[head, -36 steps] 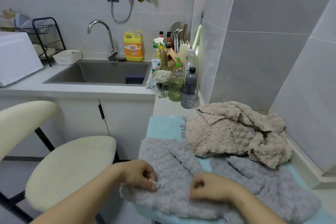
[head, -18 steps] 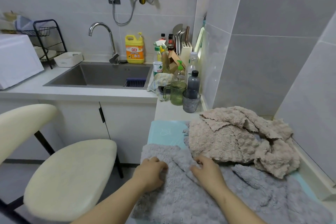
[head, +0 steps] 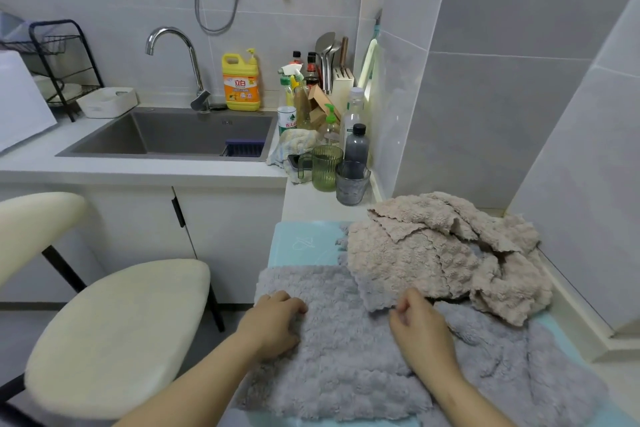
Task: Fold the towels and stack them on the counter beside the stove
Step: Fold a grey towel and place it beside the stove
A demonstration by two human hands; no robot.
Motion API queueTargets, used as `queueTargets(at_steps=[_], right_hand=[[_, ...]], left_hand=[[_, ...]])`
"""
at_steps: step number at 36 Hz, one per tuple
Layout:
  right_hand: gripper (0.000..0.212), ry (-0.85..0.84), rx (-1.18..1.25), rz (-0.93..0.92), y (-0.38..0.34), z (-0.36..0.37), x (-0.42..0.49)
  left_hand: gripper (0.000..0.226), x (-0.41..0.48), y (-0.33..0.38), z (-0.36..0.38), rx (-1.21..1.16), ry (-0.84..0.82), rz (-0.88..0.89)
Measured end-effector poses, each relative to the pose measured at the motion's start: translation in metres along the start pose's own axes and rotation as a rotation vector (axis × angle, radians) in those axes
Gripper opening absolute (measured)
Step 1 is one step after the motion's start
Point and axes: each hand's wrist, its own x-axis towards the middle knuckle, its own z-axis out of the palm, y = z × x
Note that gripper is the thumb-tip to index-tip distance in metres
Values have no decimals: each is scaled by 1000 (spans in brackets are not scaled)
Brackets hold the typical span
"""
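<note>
A fluffy grey towel (head: 346, 357) lies on the pale blue mat (head: 298, 243) at the near end of the counter, its near part doubled over with a straight far edge. My left hand (head: 277, 319) sits on the towel's left side, its curled fingers gripping the pile. My right hand (head: 419, 326) pinches the grey towel with thumb and forefinger, right at the corner of the crumpled beige towel (head: 443, 253). That beige towel is heaped on the far right of the mat and overlaps the grey one.
A green ribbed mug (head: 323, 166), a grey glass (head: 351, 184), bottles and a yellow detergent jug (head: 241, 81) crowd the counter beyond the mat. The sink (head: 173, 135) is at the left. A cream stool (head: 114, 333) stands close on my left. Tiled walls close the right.
Both hands carried the grey towel's near edge forward and laid it over, making a fold; they now sit farther from me, near the beige towel. The camera dipped slightly.
</note>
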Motion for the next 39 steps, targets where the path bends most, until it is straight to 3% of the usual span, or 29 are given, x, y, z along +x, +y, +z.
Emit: queueTargets(at_steps=[4,6,8,12,14,18,21,24,30,34,37,39], right_hand=[[19,-376,-13,-166,3,2,-9],[17,-477,-48,-218,9,4,-10],[23,-532,-95,-273,15,4,-10],[40,-656,-180,-365,23,1,-15],[50,-672,-234,-392,25,-1,-18],[46,-598,-301,-394,25,2,-22],[21,-624,-304,-376,19,1,-25],[38,-749,-261,-314,14,-4,-28],[47,-969,-204,-275,6,-15,-32],[40,-839,-43,-179,10,-13,-31],[24,-559,73,-90,10,-10,-29],[8,-395,22,-119,7,-11,-30]], left_hand=[[42,-9,3,2,9,45,24],[28,-14,3,1,-36,45,49],[21,-19,1,0,-64,-1,91],[57,-34,-4,0,-10,-186,173],[72,-38,-5,3,57,-181,207],[53,-41,0,6,151,-104,217],[49,-42,4,5,180,-123,193],[42,-43,9,-1,194,-178,193],[35,-43,13,-11,61,-308,199],[21,-43,14,-19,-30,-328,147],[17,-41,15,-22,-63,-309,131],[15,-40,17,-22,-69,-289,124]])
